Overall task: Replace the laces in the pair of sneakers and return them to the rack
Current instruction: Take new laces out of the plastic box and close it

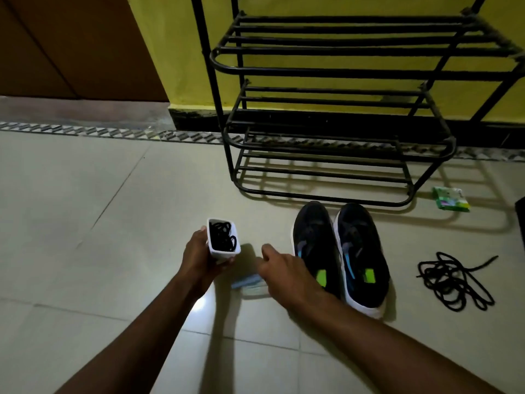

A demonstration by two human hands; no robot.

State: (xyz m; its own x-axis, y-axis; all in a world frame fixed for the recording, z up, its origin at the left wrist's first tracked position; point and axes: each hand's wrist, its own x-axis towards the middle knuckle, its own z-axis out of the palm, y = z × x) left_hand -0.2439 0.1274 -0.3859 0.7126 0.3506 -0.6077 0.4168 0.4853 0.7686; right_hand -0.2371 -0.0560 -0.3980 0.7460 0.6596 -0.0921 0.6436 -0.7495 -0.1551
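Where right hand (279, 270) hovers, blue object (245, 281) lies half-hidden.

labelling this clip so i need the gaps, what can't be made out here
Head view only:
Pale blue flat thing on the floor: blurred, partly behind the right hand.
Small green printed packet: print too small to read.
Dark object at the right edge: cut off by the frame.
Small white box of black laces: base hidden in the grip of the left hand.
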